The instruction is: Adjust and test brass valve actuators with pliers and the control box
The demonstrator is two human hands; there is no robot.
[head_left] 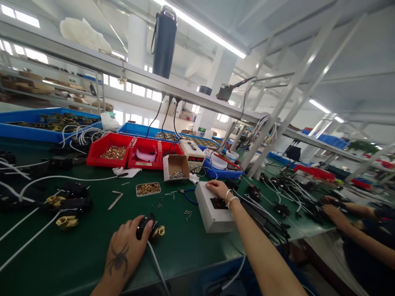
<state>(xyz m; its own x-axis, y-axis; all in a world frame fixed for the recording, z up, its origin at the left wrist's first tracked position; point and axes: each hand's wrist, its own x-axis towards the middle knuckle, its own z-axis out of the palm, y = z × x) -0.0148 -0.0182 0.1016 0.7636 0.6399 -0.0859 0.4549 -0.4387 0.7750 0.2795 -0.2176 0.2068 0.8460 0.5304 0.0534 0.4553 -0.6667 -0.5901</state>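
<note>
My left hand (pixel 128 244) is closed round a black plastic valve actuator (pixel 144 227). A brass valve body (pixel 160 231) sticks out at its right, and a white cable (pixel 158 263) runs from it over the table's front edge. My right hand (pixel 218 189) rests on the far top corner of a light grey control box (pixel 212 209). Its fingers are drawn together there, and what lies under the fingertips is hidden. Black and red switches or terminals (pixel 219 203) show on the box top below the wrist.
Left lie more brass valves (pixel 67 222) with black actuators and white cables. Behind stand red bins (pixel 108 160), a carton of small parts (pixel 175 167), a tin (pixel 148 189) and a power supply (pixel 191 154). Small screws (pixel 187 213) lie near the box. A co-worker's hands (pixel 335 213) are at right.
</note>
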